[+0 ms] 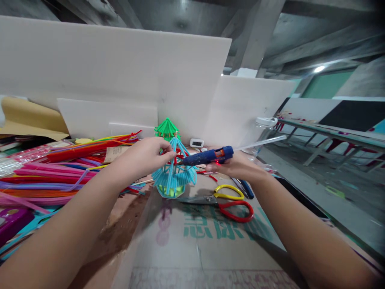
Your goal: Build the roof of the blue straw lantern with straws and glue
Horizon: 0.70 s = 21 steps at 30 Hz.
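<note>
Bare forearms [78, 212] closest to camera, one each side of the blue model [188, 175], reaching in to it. Model stands upright on the bench [120, 237], at the far end of a sheet [168, 249] printed with green characters.

Left hand [152, 157] is at the model's upper part, thumb and forefinger pinching a thin blue strip; exact contact partly hidden. Right hand [231, 164] is wrapped around a blue glue gun [207, 155] to the right of the model, nozzle pointed in at its uprights. Can't tell if the tip touches. Clear glue stick [261, 142] pokes out the back.

Around the model: scissors [210, 200] with yellow and red handles in front and right, blades toward its base; green roof [167, 127] just behind; small white display [197, 143] behind right; fuzzy coloured sticks [60, 170] piled left.
</note>
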Each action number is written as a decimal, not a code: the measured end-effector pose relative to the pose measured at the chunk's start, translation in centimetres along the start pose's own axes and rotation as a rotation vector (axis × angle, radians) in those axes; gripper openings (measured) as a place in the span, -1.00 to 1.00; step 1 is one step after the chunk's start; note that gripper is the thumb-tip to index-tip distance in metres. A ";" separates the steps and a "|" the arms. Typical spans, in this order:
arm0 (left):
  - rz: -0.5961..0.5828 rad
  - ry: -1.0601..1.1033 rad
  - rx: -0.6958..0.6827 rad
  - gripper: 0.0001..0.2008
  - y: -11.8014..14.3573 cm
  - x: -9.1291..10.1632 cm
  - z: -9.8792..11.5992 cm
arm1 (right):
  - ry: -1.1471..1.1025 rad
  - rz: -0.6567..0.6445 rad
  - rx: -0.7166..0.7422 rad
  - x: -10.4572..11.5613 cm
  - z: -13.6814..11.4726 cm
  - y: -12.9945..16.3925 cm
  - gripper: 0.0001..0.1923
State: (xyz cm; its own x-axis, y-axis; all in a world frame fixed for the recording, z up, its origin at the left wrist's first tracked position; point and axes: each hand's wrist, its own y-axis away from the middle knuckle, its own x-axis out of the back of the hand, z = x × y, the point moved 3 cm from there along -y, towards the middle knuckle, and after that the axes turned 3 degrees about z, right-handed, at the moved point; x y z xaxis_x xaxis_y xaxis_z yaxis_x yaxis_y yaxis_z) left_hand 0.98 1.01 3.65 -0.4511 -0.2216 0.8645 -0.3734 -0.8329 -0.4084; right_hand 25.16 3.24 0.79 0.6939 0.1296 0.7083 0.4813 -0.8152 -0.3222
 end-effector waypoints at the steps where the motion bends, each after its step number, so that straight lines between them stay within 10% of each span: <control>1: -0.004 0.007 0.005 -0.69 0.0 0.0 0.0 | 0.002 -0.010 0.004 0.0 -0.1 0.0 -0.51; 21: -0.029 0.013 0.031 -0.69 -0.1 -0.4 -0.3 | 0.012 -0.014 -0.009 -0.1 -1.6 -0.1 -0.57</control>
State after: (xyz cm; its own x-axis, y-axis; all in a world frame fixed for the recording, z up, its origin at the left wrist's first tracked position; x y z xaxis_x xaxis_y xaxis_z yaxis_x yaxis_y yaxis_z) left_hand 0.97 1.29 3.26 -0.4509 -0.1911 0.8719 -0.3616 -0.8540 -0.3741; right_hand 24.22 2.39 1.75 0.6805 0.1338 0.7204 0.4858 -0.8184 -0.3070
